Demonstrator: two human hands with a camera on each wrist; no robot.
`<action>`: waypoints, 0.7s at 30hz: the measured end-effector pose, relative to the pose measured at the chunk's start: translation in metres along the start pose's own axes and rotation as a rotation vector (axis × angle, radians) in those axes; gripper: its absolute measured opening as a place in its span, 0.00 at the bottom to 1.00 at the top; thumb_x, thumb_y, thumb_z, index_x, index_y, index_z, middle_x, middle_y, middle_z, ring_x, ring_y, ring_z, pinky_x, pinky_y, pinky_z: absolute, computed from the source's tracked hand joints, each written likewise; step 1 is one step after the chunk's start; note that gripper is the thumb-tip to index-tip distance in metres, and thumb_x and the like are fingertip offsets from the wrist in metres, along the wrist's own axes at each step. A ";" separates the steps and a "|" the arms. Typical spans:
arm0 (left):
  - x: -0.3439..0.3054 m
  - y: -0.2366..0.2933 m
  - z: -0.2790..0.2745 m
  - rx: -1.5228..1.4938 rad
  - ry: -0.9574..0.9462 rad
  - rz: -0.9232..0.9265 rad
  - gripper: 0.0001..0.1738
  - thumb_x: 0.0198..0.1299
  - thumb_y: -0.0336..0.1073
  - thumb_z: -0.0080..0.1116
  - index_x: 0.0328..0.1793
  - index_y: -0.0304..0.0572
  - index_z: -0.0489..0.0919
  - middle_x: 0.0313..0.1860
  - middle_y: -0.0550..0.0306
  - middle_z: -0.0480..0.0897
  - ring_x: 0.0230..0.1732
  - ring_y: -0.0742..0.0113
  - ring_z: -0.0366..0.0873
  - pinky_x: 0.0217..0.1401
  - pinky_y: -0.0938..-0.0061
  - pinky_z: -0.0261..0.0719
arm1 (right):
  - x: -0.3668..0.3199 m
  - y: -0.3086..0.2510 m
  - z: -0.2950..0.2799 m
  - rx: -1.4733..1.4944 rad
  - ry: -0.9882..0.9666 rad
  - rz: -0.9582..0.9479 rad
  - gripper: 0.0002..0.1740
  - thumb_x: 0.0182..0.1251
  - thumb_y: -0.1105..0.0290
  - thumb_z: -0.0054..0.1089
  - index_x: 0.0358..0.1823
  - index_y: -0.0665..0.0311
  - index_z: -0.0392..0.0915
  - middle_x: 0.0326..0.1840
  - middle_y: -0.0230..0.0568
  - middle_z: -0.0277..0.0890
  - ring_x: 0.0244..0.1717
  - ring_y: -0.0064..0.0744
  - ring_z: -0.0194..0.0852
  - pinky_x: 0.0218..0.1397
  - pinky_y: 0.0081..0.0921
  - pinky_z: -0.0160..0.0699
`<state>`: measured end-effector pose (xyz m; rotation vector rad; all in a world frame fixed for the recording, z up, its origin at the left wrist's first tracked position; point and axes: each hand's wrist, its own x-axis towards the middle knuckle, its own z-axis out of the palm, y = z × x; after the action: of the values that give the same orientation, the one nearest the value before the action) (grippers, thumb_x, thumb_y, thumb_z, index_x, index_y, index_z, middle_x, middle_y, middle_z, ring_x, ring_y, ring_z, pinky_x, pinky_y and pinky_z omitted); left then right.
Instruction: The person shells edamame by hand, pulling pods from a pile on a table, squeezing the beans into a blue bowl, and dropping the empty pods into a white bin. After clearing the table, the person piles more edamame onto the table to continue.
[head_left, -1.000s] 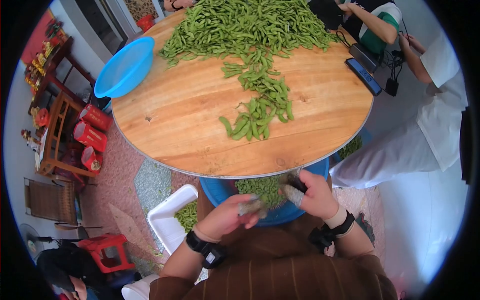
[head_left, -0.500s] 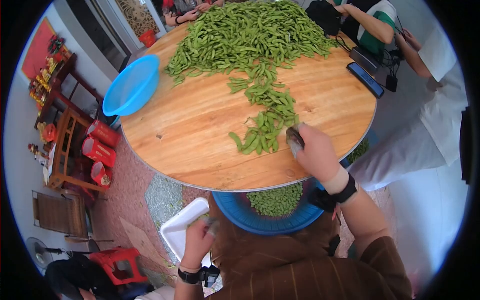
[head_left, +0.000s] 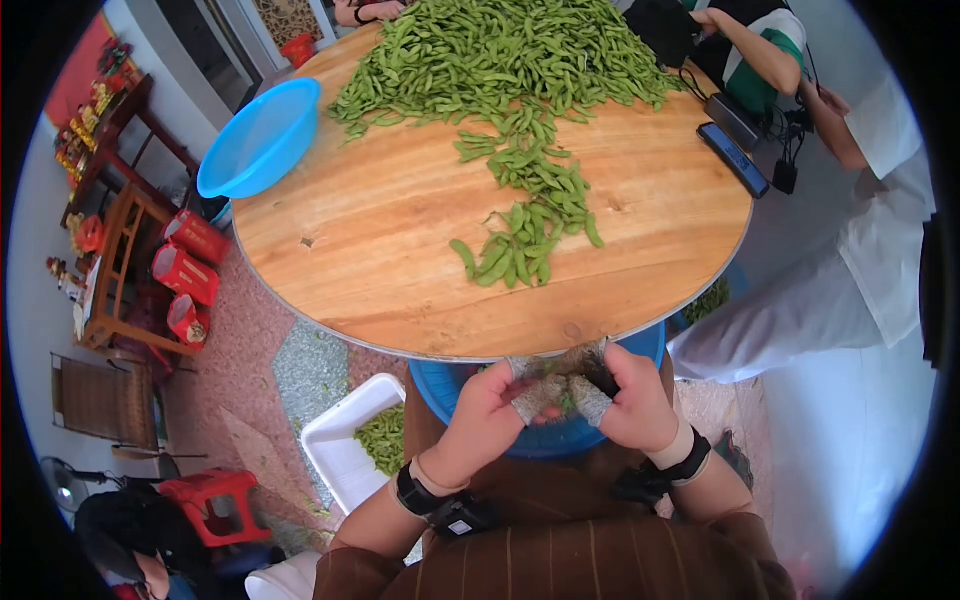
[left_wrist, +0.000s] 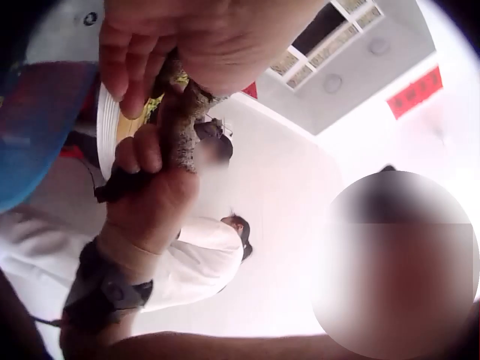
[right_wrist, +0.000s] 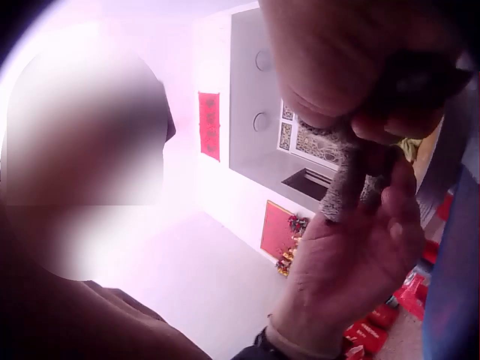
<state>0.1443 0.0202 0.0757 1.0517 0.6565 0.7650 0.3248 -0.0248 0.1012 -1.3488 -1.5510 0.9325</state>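
Note:
In the head view, my left hand [head_left: 480, 425] and right hand [head_left: 640, 405] meet over a blue basin [head_left: 430, 385] below the table edge. Greyish wraps cover the thumbs and some fingertips. Between the fingertips shows a bit of green pod [head_left: 568, 402], pinched from both sides and mostly hidden. A dark piece lies against the right hand's fingers; its kind is unclear. The left wrist view shows the left hand [left_wrist: 202, 37] above the right, fingertips together. Hands and table hide most of the basin's contents. Loose green soybean pods [head_left: 520, 240] lie on the table ahead.
A large pod heap [head_left: 500, 60] covers the far side of the round wooden table [head_left: 350, 250]. A light blue basin [head_left: 260, 140] sits at its left edge, a phone-like device [head_left: 733, 160] at right. A white tub [head_left: 335, 445] with pods stands left of my legs. People are around.
The right hand reached to the table pods half a second ago and has come back over the basin. The left hand rose from beside the white tub to meet it.

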 end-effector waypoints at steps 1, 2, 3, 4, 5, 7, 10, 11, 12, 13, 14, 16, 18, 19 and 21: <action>0.000 0.000 -0.005 -0.035 -0.033 -0.088 0.10 0.66 0.29 0.52 0.50 0.35 0.79 0.41 0.56 0.83 0.37 0.71 0.80 0.38 0.78 0.78 | -0.001 0.000 0.001 0.139 -0.010 0.073 0.15 0.61 0.73 0.61 0.49 0.67 0.73 0.39 0.41 0.79 0.34 0.26 0.78 0.39 0.24 0.76; 0.001 0.001 -0.005 -0.030 -0.030 -0.093 0.10 0.66 0.29 0.52 0.50 0.35 0.79 0.41 0.56 0.83 0.37 0.71 0.80 0.38 0.78 0.78 | -0.001 0.001 0.001 0.278 -0.022 0.144 0.15 0.64 0.73 0.57 0.52 0.67 0.71 0.39 0.39 0.79 0.30 0.25 0.76 0.35 0.23 0.76; 0.002 0.004 -0.005 -0.084 -0.006 -0.147 0.09 0.66 0.29 0.53 0.49 0.36 0.79 0.40 0.56 0.83 0.34 0.72 0.79 0.38 0.79 0.78 | -0.002 0.004 0.003 0.286 -0.024 0.143 0.15 0.64 0.73 0.57 0.52 0.67 0.71 0.39 0.39 0.79 0.30 0.25 0.76 0.35 0.23 0.76; 0.002 0.005 -0.006 -0.139 0.020 -0.201 0.08 0.66 0.30 0.53 0.47 0.36 0.79 0.39 0.57 0.83 0.32 0.74 0.78 0.37 0.80 0.77 | -0.004 0.007 0.005 0.522 0.007 0.188 0.14 0.67 0.74 0.54 0.53 0.67 0.70 0.39 0.38 0.78 0.26 0.22 0.73 0.31 0.21 0.73; 0.002 0.004 -0.008 -0.134 0.025 -0.204 0.08 0.66 0.30 0.53 0.47 0.36 0.79 0.39 0.57 0.83 0.32 0.74 0.78 0.37 0.80 0.77 | -0.005 0.009 0.007 0.758 0.038 0.232 0.14 0.69 0.74 0.50 0.55 0.66 0.69 0.39 0.36 0.77 0.23 0.19 0.69 0.27 0.18 0.71; 0.004 -0.001 -0.013 -0.194 0.143 -0.133 0.07 0.66 0.30 0.53 0.43 0.36 0.79 0.35 0.59 0.82 0.29 0.76 0.75 0.34 0.80 0.73 | -0.002 0.003 0.004 0.704 0.096 0.241 0.14 0.70 0.73 0.49 0.56 0.66 0.68 0.40 0.37 0.77 0.21 0.16 0.66 0.25 0.15 0.68; 0.001 0.007 -0.011 0.064 0.110 -0.162 0.06 0.65 0.29 0.53 0.41 0.36 0.79 0.30 0.62 0.80 0.27 0.77 0.72 0.33 0.80 0.70 | -0.001 0.001 -0.002 0.520 0.091 0.279 0.17 0.69 0.73 0.50 0.58 0.66 0.67 0.40 0.42 0.78 0.24 0.23 0.73 0.27 0.20 0.72; -0.001 0.008 -0.010 0.068 0.106 -0.169 0.06 0.65 0.29 0.53 0.41 0.36 0.79 0.30 0.62 0.80 0.27 0.77 0.72 0.33 0.80 0.70 | -0.002 0.004 0.001 0.222 0.048 0.145 0.19 0.67 0.73 0.52 0.59 0.67 0.66 0.39 0.46 0.78 0.28 0.33 0.77 0.30 0.26 0.74; -0.001 0.007 -0.008 0.125 0.092 -0.138 0.06 0.65 0.28 0.51 0.40 0.36 0.79 0.28 0.63 0.79 0.26 0.78 0.71 0.32 0.81 0.69 | -0.004 0.005 0.002 -0.079 0.004 0.010 0.21 0.65 0.73 0.53 0.59 0.68 0.66 0.39 0.50 0.78 0.32 0.43 0.80 0.34 0.32 0.77; -0.002 0.007 -0.006 0.180 0.077 -0.105 0.06 0.65 0.27 0.50 0.39 0.36 0.79 0.27 0.64 0.78 0.26 0.78 0.70 0.31 0.81 0.67 | -0.005 0.004 0.002 -0.137 -0.046 -0.052 0.24 0.61 0.74 0.55 0.60 0.69 0.65 0.38 0.56 0.76 0.42 0.58 0.78 0.42 0.40 0.77; -0.002 0.007 -0.005 0.181 0.075 -0.105 0.06 0.65 0.27 0.50 0.39 0.36 0.79 0.27 0.64 0.78 0.26 0.78 0.70 0.31 0.81 0.67 | -0.007 0.002 0.001 -0.138 -0.044 -0.051 0.24 0.61 0.74 0.55 0.60 0.69 0.65 0.38 0.56 0.76 0.42 0.58 0.78 0.42 0.40 0.77; -0.002 0.008 -0.003 0.279 0.103 -0.094 0.08 0.62 0.24 0.48 0.38 0.36 0.79 0.26 0.64 0.77 0.27 0.79 0.70 0.31 0.82 0.68 | -0.011 0.000 0.000 -0.187 -0.106 -0.048 0.23 0.60 0.73 0.55 0.58 0.68 0.67 0.38 0.57 0.76 0.40 0.60 0.76 0.41 0.42 0.77; -0.002 0.010 -0.002 0.456 0.078 0.012 0.08 0.60 0.23 0.48 0.38 0.36 0.79 0.28 0.60 0.79 0.27 0.75 0.72 0.32 0.79 0.70 | -0.011 0.002 -0.002 -0.207 -0.126 -0.072 0.22 0.60 0.73 0.55 0.57 0.67 0.67 0.38 0.57 0.75 0.40 0.60 0.76 0.41 0.42 0.77; -0.002 0.011 -0.001 0.633 0.051 0.119 0.08 0.58 0.23 0.49 0.38 0.35 0.79 0.29 0.57 0.80 0.27 0.71 0.74 0.33 0.76 0.71 | -0.011 0.003 -0.003 -0.227 -0.146 -0.097 0.21 0.60 0.73 0.56 0.56 0.66 0.68 0.38 0.56 0.75 0.40 0.60 0.76 0.40 0.43 0.77; -0.001 0.009 -0.001 0.731 0.034 0.197 0.07 0.56 0.23 0.50 0.38 0.34 0.79 0.30 0.52 0.79 0.29 0.64 0.76 0.34 0.72 0.73 | -0.010 0.001 -0.005 -0.212 -0.156 -0.094 0.20 0.60 0.73 0.56 0.55 0.66 0.69 0.37 0.56 0.75 0.40 0.60 0.75 0.40 0.43 0.76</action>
<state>0.1410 0.0225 0.0843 1.7923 0.9000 0.7242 0.3306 -0.0342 0.1008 -1.3607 -1.8595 0.8508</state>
